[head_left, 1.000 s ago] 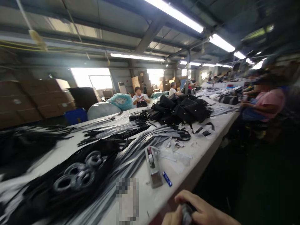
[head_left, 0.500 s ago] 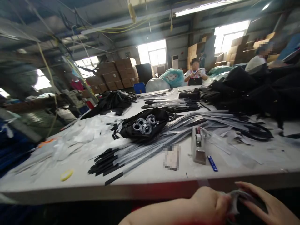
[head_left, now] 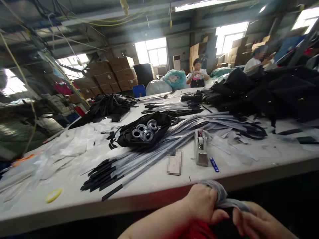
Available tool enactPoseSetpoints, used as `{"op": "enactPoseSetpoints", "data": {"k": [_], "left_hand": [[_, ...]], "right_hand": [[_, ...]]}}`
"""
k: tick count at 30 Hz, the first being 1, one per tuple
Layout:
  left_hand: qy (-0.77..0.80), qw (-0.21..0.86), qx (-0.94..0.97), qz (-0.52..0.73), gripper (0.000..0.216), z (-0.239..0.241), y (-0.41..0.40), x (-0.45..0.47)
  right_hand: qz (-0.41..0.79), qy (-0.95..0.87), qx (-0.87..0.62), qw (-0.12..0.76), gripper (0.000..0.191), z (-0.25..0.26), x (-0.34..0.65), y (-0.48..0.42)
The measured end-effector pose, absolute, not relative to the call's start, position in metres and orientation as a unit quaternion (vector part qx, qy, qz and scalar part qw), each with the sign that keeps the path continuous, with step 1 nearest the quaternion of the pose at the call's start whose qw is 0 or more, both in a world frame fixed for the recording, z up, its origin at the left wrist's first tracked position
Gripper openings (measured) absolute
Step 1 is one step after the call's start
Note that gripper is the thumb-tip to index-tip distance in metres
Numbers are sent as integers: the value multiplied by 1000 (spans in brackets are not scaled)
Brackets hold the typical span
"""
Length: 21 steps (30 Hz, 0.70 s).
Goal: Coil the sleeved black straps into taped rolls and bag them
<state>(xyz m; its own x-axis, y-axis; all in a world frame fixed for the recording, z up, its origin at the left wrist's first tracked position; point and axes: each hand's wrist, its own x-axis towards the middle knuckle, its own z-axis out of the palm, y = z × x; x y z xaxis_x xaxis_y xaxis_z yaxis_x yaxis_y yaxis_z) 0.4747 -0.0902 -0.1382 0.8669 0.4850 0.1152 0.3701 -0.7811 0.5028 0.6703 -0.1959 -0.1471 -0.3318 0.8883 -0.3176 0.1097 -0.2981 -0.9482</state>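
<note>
My left hand (head_left: 202,203) is closed around a looped grey strap (head_left: 219,193), which looks wrapped in clear plastic film. From that loop, one length runs right to my right hand (head_left: 260,217), whose bent fingers close on it. Both hands are in front of the table's near edge, at the lower right. On the white table (head_left: 149,184) near them lie a tape dispenser (head_left: 201,149), a small blue packet (head_left: 214,164) and a blurred-out card (head_left: 174,162). Film-wrapped black straps (head_left: 149,156) stretch across the middle.
Several coiled straps (head_left: 147,131) rest on a black bag (head_left: 159,121). White film scraps (head_left: 72,146) cover the left side, near a yellow ring (head_left: 53,196). Black bags (head_left: 269,89) are heaped at right. A person (head_left: 198,76) sits beyond the table; another (head_left: 256,61) is farther right.
The view has swung right. My hands have drawn up and closer into view, and the strap's loop now sits at my left hand with a length stretched toward my right.
</note>
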Motion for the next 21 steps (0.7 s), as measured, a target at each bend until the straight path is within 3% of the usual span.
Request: {"op": "enactPoseSetpoints", "data": {"k": [2, 5, 7, 10, 17, 19, 21], "left_hand": [[246, 310, 917, 58, 68, -132, -95, 473], [290, 581, 760, 0, 74, -119, -94, 476], [290, 734, 614, 21, 75, -115, -86, 479], [286, 841, 451, 93, 72, -113, -71, 480], [287, 904, 225, 225, 65, -88, -31, 489], [298, 857, 262, 330, 58, -88, -22, 493], [346, 730, 401, 433, 47, -97, -18, 495]], "right_hand": [[543, -541, -557, 319, 56, -145, 696, -183], [394, -585, -635, 315, 46, -153, 712, -166], [402, -591, -622, 321, 49, -159, 708, -162], [500, -552, -568, 351, 63, -166, 691, -164], [639, -419, -536, 359, 49, -181, 665, -158], [698, -395, -487, 345, 44, -177, 656, -159], [743, -376, -437, 339, 40, -167, 647, -162]]}}
